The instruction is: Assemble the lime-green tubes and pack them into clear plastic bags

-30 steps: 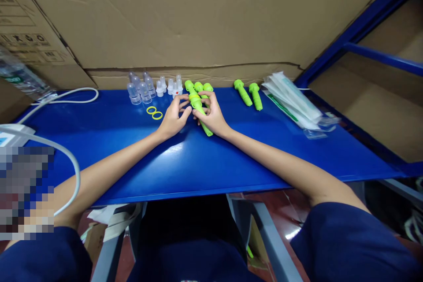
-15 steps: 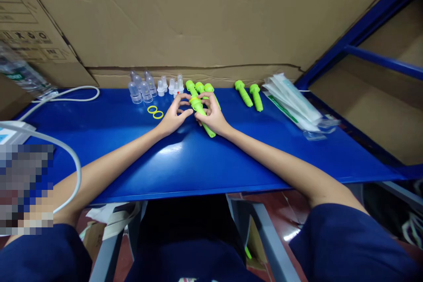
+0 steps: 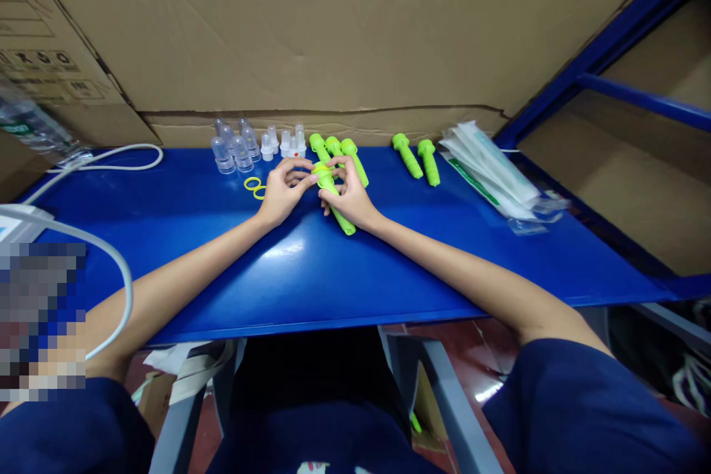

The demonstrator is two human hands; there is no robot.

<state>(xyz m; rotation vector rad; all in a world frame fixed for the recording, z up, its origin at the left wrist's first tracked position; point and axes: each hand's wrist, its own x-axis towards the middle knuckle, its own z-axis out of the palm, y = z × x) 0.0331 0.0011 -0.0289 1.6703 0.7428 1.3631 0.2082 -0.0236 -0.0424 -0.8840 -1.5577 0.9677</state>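
Between my hands is a bright green torch-shaped plastic tube [image 3: 340, 216], tilted, its flared head pointing away from me. A yellow ring [image 3: 321, 167] sits around that head. My left hand [image 3: 282, 191] is closed, thumb and fingertips pinching the ring at the head's left side. My right hand [image 3: 352, 196] is wrapped round the tube just below the head, with some fingers hidden behind it. Two loose yellow rings [image 3: 252, 184] lie left of my left hand, one partly covered by it. Right behind the held tube lie several similar green tubes [image 3: 355, 163].
Clear plastic caps [image 3: 243, 154] and small white-based clear pieces [image 3: 267, 147] stand along the back of the blue table [image 3: 266, 274]. Two more green tubes [image 3: 429, 163] and plastic-wrapped packs [image 3: 494, 170] lie to the right. A white cable [image 3: 125, 266] loops at left. Cardboard [image 3: 311, 29] walls the back.
The held tube and both hands have shifted slightly left and toward me. The yellow ring now sits at the tube's head end, and my left fingers have closed in around it.
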